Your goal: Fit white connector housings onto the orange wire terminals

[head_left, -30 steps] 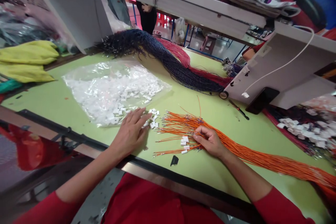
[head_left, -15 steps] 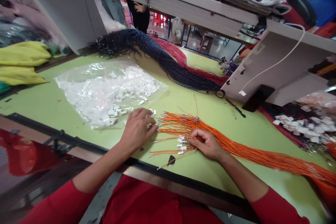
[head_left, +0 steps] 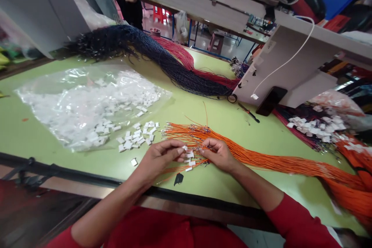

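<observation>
My left hand (head_left: pixel 159 157) pinches a small white plastic connector (head_left: pixel 185 148) between thumb and fingertips. My right hand (head_left: pixel 217 154) is closed on the tip of an orange wire (head_left: pixel 200 149), held end to end with the connector. Both hands hover over the near end of a long bundle of orange wires (head_left: pixel 261 159) on the green table (head_left: pixel 37 139). A few wires with white connectors fitted (head_left: pixel 190 162) lie just under my hands. Loose white connectors (head_left: pixel 136 137) are scattered to the left.
A clear plastic bag of white connectors (head_left: pixel 81 100) lies at the left. Dark blue (head_left: pixel 162 62) and red wire bundles (head_left: pixel 186 60) run across the back. A phone (head_left: pixel 271 100) with a white cable leans at a white stand. More connectors (head_left: pixel 314 126) lie at the right. Another person stands beyond the shelf.
My left hand left the loose connectors, closed on one and came right to meet my right hand, which lifted a wire tip. The view swung right and down.
</observation>
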